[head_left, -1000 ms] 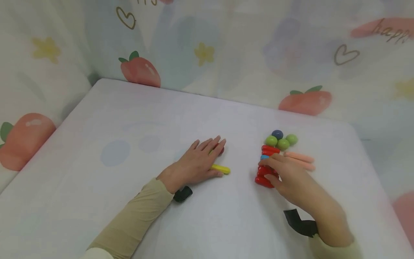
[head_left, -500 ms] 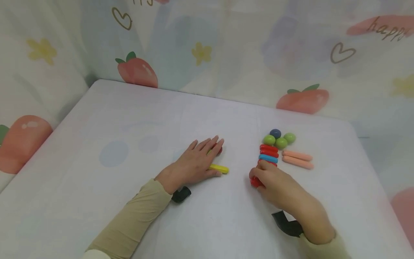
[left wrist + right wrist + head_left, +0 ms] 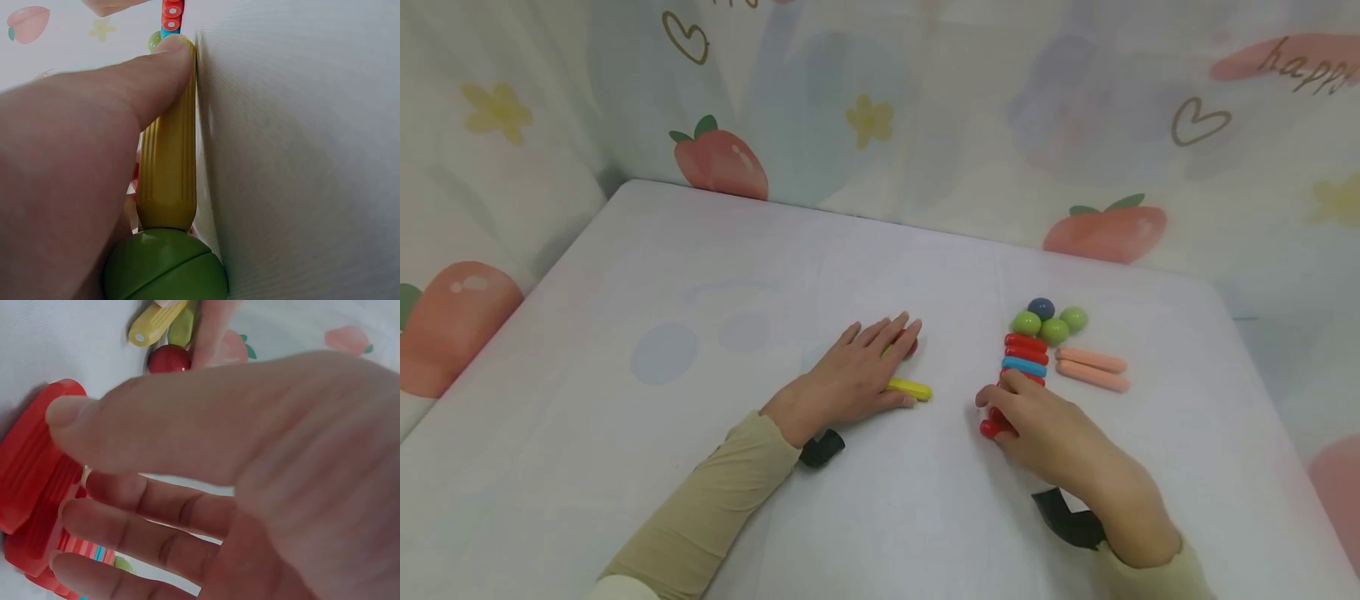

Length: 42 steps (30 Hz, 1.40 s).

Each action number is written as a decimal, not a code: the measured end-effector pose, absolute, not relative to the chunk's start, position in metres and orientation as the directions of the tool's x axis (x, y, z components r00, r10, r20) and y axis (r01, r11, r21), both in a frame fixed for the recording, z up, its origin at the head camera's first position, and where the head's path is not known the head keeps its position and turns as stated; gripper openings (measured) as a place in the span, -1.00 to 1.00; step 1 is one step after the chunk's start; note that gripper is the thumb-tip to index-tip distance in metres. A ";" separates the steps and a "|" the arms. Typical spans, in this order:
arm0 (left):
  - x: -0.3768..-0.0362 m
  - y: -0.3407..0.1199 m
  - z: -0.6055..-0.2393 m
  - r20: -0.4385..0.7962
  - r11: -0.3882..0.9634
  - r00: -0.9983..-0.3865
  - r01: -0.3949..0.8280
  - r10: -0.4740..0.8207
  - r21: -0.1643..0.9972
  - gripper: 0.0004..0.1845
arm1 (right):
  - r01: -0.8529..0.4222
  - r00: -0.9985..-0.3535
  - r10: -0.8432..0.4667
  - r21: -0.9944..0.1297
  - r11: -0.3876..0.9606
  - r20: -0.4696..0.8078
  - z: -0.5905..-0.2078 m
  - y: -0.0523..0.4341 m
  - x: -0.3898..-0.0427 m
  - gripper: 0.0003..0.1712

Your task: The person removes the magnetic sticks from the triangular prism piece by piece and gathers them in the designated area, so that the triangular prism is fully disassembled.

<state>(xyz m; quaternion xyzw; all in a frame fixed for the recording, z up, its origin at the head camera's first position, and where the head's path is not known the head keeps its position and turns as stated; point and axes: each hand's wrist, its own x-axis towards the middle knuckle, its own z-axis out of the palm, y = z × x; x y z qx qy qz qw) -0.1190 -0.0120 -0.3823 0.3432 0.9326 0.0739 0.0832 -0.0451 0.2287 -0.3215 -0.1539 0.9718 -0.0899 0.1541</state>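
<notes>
My left hand (image 3: pixel 850 379) lies flat, fingers spread, over a yellow ribbed stick (image 3: pixel 912 389) and a red ball (image 3: pixel 912 343). In the left wrist view the thumb rests along this stick, whose end meets a green ball (image 3: pixel 165 265). At the near end of a row of red sticks (image 3: pixel 1026 342), my right hand (image 3: pixel 1060 433) bends its fingers over the last ones. The right wrist view has the thumb on the outermost red stick (image 3: pixel 25 465), other fingertips against the sticks behind. Part of the row is hidden under this hand. A blue stick (image 3: pixel 1024 366) lies among the red ones.
Beyond the row sit several green balls (image 3: pixel 1055 332) and a dark blue ball (image 3: pixel 1041 309). Two peach sticks (image 3: pixel 1092 375) lie to its right. Black curved pieces (image 3: pixel 1067 518) show beside both wrists. A patterned cloth wall (image 3: pixel 955 125) stands behind the white table (image 3: pixel 760 258).
My right hand has moved left and nearer, uncovering the blue and peach sticks; the nearest red sticks have shifted slightly left. The left hand stays in place.
</notes>
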 end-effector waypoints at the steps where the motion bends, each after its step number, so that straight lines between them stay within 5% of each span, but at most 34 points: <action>1: -0.119 -0.012 -0.382 -0.104 0.754 -0.751 0.628 0.652 0.194 0.02 | -0.274 -0.906 -0.329 -0.223 0.935 -0.266 -0.321 0.229 -0.045 -0.58; 15: -0.117 -0.009 -0.381 -0.104 0.753 -0.751 0.624 0.652 0.211 0.03 | -0.417 -0.878 -0.468 -0.319 0.851 -0.103 -0.302 0.203 -0.062 -0.69; 23: -0.119 -0.016 -0.378 -0.067 0.707 -0.741 0.605 0.668 0.366 0.15 | -0.411 -0.837 -0.516 -0.413 0.813 -0.184 -0.326 0.189 -0.080 -0.74; 29: -0.122 -0.016 -0.378 0.005 0.586 -0.678 0.639 0.735 0.498 0.17 | -0.445 -0.820 -0.554 -0.446 0.777 -0.147 -0.339 0.177 -0.083 -0.74; 42: -0.120 -0.022 -0.377 -0.123 0.722 -0.725 0.623 0.677 0.302 0.11 | -0.487 -0.814 -0.570 -0.404 0.774 -0.112 -0.348 0.168 -0.082 -0.70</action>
